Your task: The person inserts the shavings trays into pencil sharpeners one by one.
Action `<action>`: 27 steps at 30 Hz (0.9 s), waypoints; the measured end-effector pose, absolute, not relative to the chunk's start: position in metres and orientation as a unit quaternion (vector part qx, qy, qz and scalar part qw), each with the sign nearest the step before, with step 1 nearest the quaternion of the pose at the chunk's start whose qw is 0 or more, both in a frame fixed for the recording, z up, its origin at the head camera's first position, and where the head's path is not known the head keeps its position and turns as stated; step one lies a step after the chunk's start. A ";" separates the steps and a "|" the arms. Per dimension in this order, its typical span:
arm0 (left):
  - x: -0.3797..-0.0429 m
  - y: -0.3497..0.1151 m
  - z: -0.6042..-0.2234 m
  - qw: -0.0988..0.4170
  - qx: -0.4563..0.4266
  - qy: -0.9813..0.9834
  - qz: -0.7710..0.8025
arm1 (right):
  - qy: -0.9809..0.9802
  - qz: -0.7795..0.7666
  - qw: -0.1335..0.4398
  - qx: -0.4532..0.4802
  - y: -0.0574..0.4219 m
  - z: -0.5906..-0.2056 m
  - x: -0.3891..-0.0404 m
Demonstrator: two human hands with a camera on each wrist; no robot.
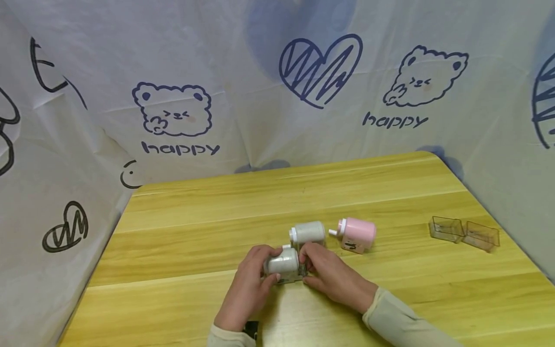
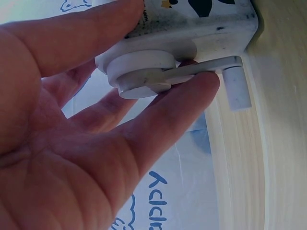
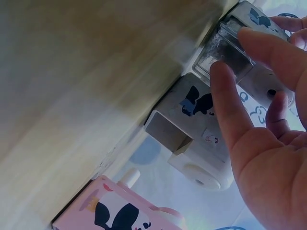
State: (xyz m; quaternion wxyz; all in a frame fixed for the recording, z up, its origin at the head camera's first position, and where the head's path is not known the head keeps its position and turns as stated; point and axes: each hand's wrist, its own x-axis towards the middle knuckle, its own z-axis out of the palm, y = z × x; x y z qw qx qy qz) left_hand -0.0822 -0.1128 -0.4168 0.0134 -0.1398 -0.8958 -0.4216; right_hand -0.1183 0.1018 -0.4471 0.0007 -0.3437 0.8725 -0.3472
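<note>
My left hand (image 1: 251, 277) grips a grey-white crank pencil sharpener (image 1: 283, 261) lying near the middle of the table. In the left wrist view its white crank handle (image 2: 237, 88) sticks out beside a finger. At the sharpener's other end, my right hand (image 1: 329, 272) pinches a clear shavings drawer (image 3: 225, 45), which sits at least partly in the slot. Just behind stands a second grey sharpener (image 1: 309, 232); the right wrist view shows its drawer slot (image 3: 168, 130) open and bare. A pink sharpener (image 1: 359, 233) stands to the right.
Two clear brownish drawers (image 1: 446, 228) lie side by side at the table's right. The wooden table (image 1: 195, 217) is bounded at the back and sides by a white sheet (image 1: 251, 86) with drawn bears and hearts.
</note>
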 end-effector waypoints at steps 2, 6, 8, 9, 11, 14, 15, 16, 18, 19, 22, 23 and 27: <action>-0.082 -0.113 -0.417 0.013 -0.139 -0.896 -0.421 | 0.873 -0.347 0.000 -0.343 0.102 -0.447 -0.118; -0.082 -0.113 -0.417 0.013 -0.139 -0.897 -0.420 | 0.872 -0.349 -0.005 -0.344 0.102 -0.448 -0.118; -0.083 -0.113 -0.416 0.013 -0.140 -0.897 -0.420 | 0.871 -0.350 -0.007 -0.345 0.102 -0.448 -0.118; -0.083 -0.113 -0.416 0.013 -0.140 -0.897 -0.420 | 0.871 -0.351 -0.008 -0.345 0.102 -0.448 -0.118; -0.083 -0.113 -0.416 0.014 -0.141 -0.897 -0.420 | 0.870 -0.352 -0.009 -0.346 0.101 -0.448 -0.119; -0.082 -0.112 -0.416 0.014 -0.140 -0.896 -0.421 | 0.870 -0.353 -0.009 -0.345 0.101 -0.449 -0.119; -0.082 -0.112 -0.416 0.014 -0.140 -0.896 -0.421 | 0.870 -0.353 -0.008 -0.344 0.101 -0.449 -0.119; -0.082 -0.112 -0.416 0.014 -0.140 -0.896 -0.421 | 0.871 -0.353 -0.007 -0.343 0.101 -0.449 -0.119; -0.082 -0.112 -0.417 0.012 -0.138 -0.896 -0.421 | 0.872 -0.352 -0.004 -0.340 0.100 -0.449 -0.118; -0.082 -0.112 -0.417 0.011 -0.138 -0.897 -0.421 | 0.873 -0.352 -0.003 -0.339 0.100 -0.449 -0.118; -0.083 -0.113 -0.418 0.010 -0.137 -0.897 -0.421 | 0.874 -0.350 -0.001 -0.336 0.099 -0.449 -0.119; -0.083 -0.113 -0.418 0.011 -0.137 -0.896 -0.422 | 0.874 -0.350 0.000 -0.336 0.099 -0.449 -0.119; -0.083 -0.113 -0.418 0.010 -0.138 -0.895 -0.423 | 0.874 -0.350 0.001 -0.337 0.099 -0.448 -0.120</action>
